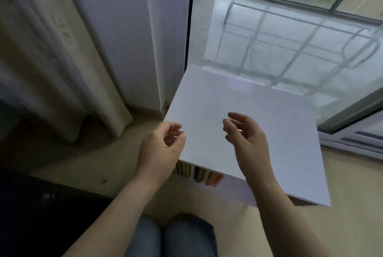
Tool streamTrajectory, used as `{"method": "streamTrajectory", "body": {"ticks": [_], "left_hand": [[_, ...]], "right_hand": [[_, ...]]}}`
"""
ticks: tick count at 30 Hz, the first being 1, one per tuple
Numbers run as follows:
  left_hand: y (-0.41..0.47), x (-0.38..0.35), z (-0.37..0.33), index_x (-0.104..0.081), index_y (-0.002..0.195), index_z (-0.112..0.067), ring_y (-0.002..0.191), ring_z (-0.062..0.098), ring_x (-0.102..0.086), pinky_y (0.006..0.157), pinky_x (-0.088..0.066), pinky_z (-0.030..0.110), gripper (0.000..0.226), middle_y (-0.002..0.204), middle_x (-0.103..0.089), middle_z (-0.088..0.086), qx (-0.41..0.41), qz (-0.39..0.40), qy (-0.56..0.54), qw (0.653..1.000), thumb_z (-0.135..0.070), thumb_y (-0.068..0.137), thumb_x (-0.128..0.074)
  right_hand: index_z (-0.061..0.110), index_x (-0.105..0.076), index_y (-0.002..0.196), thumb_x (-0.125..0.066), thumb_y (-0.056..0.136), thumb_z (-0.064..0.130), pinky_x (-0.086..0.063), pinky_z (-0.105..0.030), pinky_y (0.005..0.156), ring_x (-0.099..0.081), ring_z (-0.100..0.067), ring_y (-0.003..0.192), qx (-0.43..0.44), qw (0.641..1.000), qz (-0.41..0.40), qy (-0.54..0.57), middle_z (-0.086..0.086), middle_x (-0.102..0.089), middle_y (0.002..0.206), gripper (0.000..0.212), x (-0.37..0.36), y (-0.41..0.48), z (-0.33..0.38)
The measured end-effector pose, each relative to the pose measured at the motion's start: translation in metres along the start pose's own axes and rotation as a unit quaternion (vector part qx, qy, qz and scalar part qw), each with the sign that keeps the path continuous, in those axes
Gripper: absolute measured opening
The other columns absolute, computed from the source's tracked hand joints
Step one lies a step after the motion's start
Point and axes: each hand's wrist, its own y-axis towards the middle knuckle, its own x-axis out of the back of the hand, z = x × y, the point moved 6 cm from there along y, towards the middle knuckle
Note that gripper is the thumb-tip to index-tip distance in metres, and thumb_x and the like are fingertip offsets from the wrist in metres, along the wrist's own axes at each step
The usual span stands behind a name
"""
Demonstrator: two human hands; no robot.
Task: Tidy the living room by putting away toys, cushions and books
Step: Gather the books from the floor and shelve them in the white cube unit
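Hands hover apart, empty, fingers loosely curled: left hand (pixel 163 143) at the near-left corner of the white shelf top (pixel 259 99), right hand (pixel 246 134) over it. Books (pixel 196 173) stand beneath its near edge; I'd reach under to square them.

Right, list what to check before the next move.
1. Nothing in the left hand: ok, fingers loosely curled, empty.
2. Nothing in the right hand: ok, the same.
3. Hands at the shelf: ok, both are above the near part of its white top.
4. The books stand neatly: cannot tell, only blurred spines show under the top's front edge.
5. The curtain is apart from the shelf: ok, it hangs to the left.
6. Next item to put away in view: not ok, no toy, cushion or loose book shows.
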Motion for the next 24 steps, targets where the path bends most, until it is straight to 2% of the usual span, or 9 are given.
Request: {"method": "streamTrajectory", "body": {"ticks": [6, 10, 14, 17, 20, 24], "left_hand": [[-0.052, -0.017, 0.04, -0.06, 0.109, -0.025, 0.09, -0.001, -0.062, 0.076, -0.051, 0.016, 0.019, 0.098, -0.065, -0.016, -0.078, -0.018, -0.037, 0.996, -0.026, 0.09, -0.062], [-0.11, -0.015, 0.063, -0.063, 0.097, -0.032, 0.081, -0.005, -0.063, 0.07, -0.051, 0.015, 0.013, 0.088, -0.068, -0.016, -0.079, -0.028, -0.014, 0.996, -0.024, 0.087, -0.065], [-0.15, -0.011, 0.066, -0.059, 0.09, -0.039, 0.083, -0.002, -0.064, 0.071, -0.048, 0.016, 0.019, 0.087, -0.068, -0.016, -0.098, -0.033, -0.019, 0.994, -0.022, 0.086, -0.066], [-0.174, -0.008, 0.066, -0.058, 0.093, -0.038, 0.084, -0.006, -0.063, 0.07, -0.046, 0.013, 0.019, 0.089, -0.067, -0.016, -0.107, -0.034, -0.029, 0.993, -0.022, 0.087, -0.065], [-0.184, -0.009, 0.059, -0.06, 0.101, -0.033, 0.088, -0.006, -0.062, 0.071, -0.048, 0.011, 0.017, 0.092, -0.067, -0.016, -0.118, -0.024, -0.042, 0.992, -0.023, 0.088, -0.064], [-0.185, -0.022, 0.061, -0.061, 0.102, -0.031, 0.089, -0.007, -0.062, 0.072, -0.05, 0.008, 0.016, 0.095, -0.067, -0.015, -0.126, -0.025, -0.056, 0.99, -0.023, 0.088, -0.063]], "right_hand": [[0.021, -0.062, 0.118, -0.06, 0.093, 0.028, -0.054, -0.034, 0.09, -0.065, -0.01, 0.101, 0.099, 0.993, -0.037, 0.048, 0.004, -0.068, 0.107, 0.026, 0.015, -0.058, -0.042], [0.023, -0.062, 0.117, -0.06, 0.093, 0.027, -0.054, -0.023, 0.083, -0.065, -0.005, 0.096, 0.1, 0.994, -0.023, 0.026, 0.005, -0.068, 0.105, 0.024, 0.036, -0.113, -0.063], [0.021, -0.062, 0.115, -0.06, 0.093, 0.021, -0.051, -0.011, 0.074, -0.063, 0.003, 0.091, 0.114, 0.993, -0.019, 0.021, 0.007, -0.067, 0.1, 0.022, 0.05, -0.155, -0.078], [0.022, -0.062, 0.11, -0.06, 0.092, 0.019, -0.049, -0.008, 0.072, -0.062, 0.005, 0.088, 0.117, 0.993, 0.0, -0.008, 0.008, -0.066, 0.097, 0.018, 0.055, -0.176, -0.097], [0.031, -0.059, 0.107, -0.06, 0.092, 0.02, -0.049, -0.006, 0.073, -0.061, 0.007, 0.09, 0.112, 0.992, 0.001, -0.057, 0.015, -0.064, 0.097, 0.019, 0.061, -0.179, -0.117], [0.024, -0.059, 0.119, -0.061, 0.091, 0.022, -0.049, -0.01, 0.075, -0.059, -0.001, 0.101, 0.087, 0.988, 0.008, -0.129, 0.011, -0.063, 0.109, 0.028, 0.064, -0.161, -0.157]]}}
